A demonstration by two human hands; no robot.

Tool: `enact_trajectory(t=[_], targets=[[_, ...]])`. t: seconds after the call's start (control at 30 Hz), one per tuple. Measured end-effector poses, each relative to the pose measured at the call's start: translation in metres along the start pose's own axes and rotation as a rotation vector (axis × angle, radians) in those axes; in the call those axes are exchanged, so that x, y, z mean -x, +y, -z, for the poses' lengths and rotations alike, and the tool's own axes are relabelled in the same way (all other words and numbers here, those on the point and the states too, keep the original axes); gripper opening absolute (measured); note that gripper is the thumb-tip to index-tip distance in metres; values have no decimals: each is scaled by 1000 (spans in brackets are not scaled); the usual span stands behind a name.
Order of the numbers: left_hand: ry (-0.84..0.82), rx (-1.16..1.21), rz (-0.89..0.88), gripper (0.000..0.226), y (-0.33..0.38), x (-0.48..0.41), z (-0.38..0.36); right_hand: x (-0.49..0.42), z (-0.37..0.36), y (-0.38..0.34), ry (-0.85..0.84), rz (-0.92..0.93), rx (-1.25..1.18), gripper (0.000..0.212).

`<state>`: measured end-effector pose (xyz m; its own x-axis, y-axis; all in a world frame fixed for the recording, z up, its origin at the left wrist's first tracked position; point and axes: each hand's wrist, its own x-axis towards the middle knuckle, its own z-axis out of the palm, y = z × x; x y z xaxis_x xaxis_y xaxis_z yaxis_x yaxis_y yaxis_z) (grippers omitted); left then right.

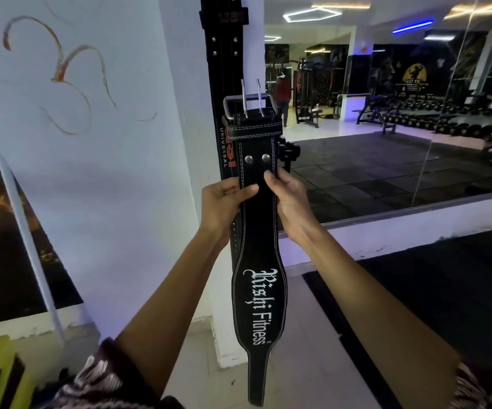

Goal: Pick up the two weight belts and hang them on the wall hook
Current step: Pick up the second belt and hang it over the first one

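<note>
**Desk:** What's the shot?

**Photog:** Gym corner, head-cam view. Both hands hold a black leather weight belt upright in front of a white wall, buckle end up. Left hand wraps the strap's left edge, thumb across the front, fingers curled behind. Right hand pinches the right edge, thumb laid on the face just below two rivets. Both closed on the belt, no slack.

**Desk:** Why so high on the strap?

**Photog:** Looks like control of the steel buckle. Its two prongs stick up free; the wide lettered back pad hangs below as dead weight. A grip near the top would steer the frame w/o the tail swinging it, imo.

**Desk:** 2nd belt?

**Photog:** Already up, by the look of it: a narrower black belt w/ orange-and-white lettering hangs flat on the wall just behind, top edge running out of frame. Hook itself not visible, so can't tell how it's caught.

**Desk:** So one left?

**Photog:** Seems so. The buckle sits well below where the hung strap tops out, so a lift appears due. Mirror at right shows racks, nothing near the hands.
</note>
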<state>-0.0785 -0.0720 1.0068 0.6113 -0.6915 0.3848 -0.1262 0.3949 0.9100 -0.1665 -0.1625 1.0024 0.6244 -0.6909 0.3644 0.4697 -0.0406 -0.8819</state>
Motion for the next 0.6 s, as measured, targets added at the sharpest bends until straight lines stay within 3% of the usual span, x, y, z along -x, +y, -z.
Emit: enact_trajectory(t=[0.2, 0.4, 0.47, 0.53, 0.6], targets=[[67, 89, -55, 11, 14, -9, 5, 35, 54, 71, -145, -146, 583, 21], [91, 136, -3, 16, 16, -8, 10, 34, 52, 73, -87, -159, 406, 21], [95, 135, -7, 14, 19, -10, 13, 45, 65, 94, -164, -190, 573, 24], [87, 123, -10, 13, 18, -8, 17, 57, 87, 116, -299, -339, 792, 31], [76, 112, 0, 12, 14, -6, 20, 56, 92, 111, -466, -480, 903, 26]])
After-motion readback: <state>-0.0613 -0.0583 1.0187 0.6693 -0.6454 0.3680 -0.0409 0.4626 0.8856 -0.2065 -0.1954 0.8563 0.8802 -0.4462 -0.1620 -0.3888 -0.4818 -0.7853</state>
